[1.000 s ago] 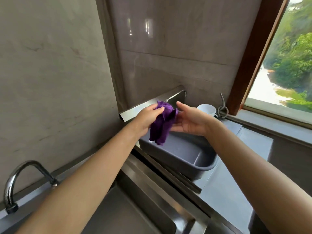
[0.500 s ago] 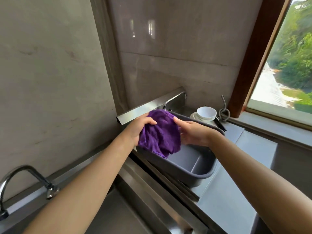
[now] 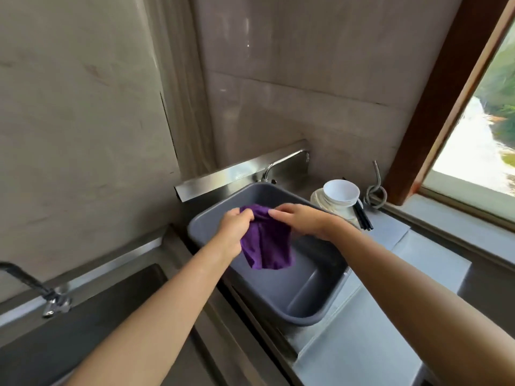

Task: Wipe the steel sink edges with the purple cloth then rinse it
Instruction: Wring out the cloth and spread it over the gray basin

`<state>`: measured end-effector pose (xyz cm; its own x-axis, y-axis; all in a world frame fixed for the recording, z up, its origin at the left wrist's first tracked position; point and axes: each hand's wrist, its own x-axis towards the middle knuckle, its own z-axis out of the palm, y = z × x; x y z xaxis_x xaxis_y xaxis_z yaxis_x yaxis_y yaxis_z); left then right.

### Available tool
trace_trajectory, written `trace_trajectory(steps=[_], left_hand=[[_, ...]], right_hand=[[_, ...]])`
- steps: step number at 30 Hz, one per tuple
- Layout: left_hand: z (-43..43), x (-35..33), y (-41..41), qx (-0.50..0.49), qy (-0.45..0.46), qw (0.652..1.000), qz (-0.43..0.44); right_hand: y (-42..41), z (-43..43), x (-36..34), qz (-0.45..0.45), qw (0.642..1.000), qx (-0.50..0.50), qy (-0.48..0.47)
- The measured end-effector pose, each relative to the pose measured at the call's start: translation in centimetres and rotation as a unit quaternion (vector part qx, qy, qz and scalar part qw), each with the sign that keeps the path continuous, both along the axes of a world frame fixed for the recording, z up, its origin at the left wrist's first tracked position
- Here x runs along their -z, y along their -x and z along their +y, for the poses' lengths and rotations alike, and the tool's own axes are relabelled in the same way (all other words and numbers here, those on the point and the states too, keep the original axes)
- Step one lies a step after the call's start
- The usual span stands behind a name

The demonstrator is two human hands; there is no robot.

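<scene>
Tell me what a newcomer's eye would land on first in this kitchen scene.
The purple cloth stands out first, hanging bunched between the left hand and the right hand, which hold its top edge above the grey tub in the middle of the view. Next come the stack of white bowls behind the tub to the right, and the bright window at the far right edge.

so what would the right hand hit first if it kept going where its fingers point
The purple cloth it holds, then probably the left hand just beyond; depth is unclear.
</scene>
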<state>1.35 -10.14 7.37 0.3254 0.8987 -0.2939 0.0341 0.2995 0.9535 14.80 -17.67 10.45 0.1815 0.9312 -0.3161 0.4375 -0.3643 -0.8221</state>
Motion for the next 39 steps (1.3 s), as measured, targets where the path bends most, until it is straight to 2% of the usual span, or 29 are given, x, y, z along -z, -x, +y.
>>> trace_trajectory(steps=[2, 3, 5, 8, 12, 15, 17, 20, 22, 24, 27, 30, 33, 35, 39], left_hand=[[0.3, -1.0, -1.2, -0.002, -0.035, 0.999, 0.016], [0.4, -1.4, -1.7, 0.005, -0.052, 0.998, 0.033], [0.5, -1.9, -2.3, 0.018, -0.072, 0.995, 0.073], [1.0, -1.7, -1.9, 0.004, -0.048, 0.994, 0.103], [1.3, -0.1, -0.3, 0.035, -0.025, 0.986, 0.161], [0.6, 0.4, -0.2, 0.064, -0.123, 0.965, 0.222], [-0.7, -0.2, -0.2, 0.037, -0.206, 0.959, 0.190], [-3.0, -1.1, 0.3, 0.114, -0.260, 0.953, 0.107], [-3.8, -1.1, 1.1, 0.171, -0.297, 0.933, 0.110], [-4.0, -1.0, 1.6, 0.185, -0.314, 0.925, 0.112], [-4.1, -1.1, 1.3, 0.121, -0.376, 0.905, 0.159], [-3.7, -2.0, 1.1, 0.047, -0.363, 0.913, 0.178], [-3.3, -3.3, 1.0, 0.063, -0.335, 0.925, 0.170], [-3.3, -4.0, 1.1, 0.090, -0.321, 0.928, 0.168], [-2.1, -5.1, 2.2, 0.079, -0.343, 0.906, 0.235]], right_hand=[[-1.6, -1.3, 1.6, 0.149, 0.987, -0.053, 0.013], [-2.2, -1.7, 2.2, 0.186, 0.980, -0.064, 0.005], [-3.2, -1.8, 3.4, 0.175, 0.983, -0.043, -0.025], [-3.5, -1.8, 3.0, 0.133, 0.988, 0.029, -0.070], [-3.4, -1.7, 1.5, 0.144, 0.982, 0.071, -0.097], [-2.4, -0.9, 0.3, 0.161, 0.975, 0.121, -0.091], [-1.9, -0.2, -0.3, 0.208, 0.961, 0.167, -0.075], [-1.6, 0.4, -1.1, 0.296, 0.930, 0.212, -0.055], [-1.5, 0.6, -1.5, 0.318, 0.922, 0.215, -0.048], [-1.6, 0.7, -1.8, 0.357, 0.907, 0.217, -0.050], [-1.5, 0.1, -2.2, 0.394, 0.902, 0.173, -0.034], [-1.5, -1.2, -3.1, 0.309, 0.950, 0.039, -0.019], [-1.0, -1.9, -2.9, 0.109, 0.992, -0.043, -0.040], [-1.1, -1.8, -2.5, 0.004, 0.995, -0.017, -0.101], [-2.4, -1.3, -3.0, 0.006, 0.992, 0.053, -0.111]])
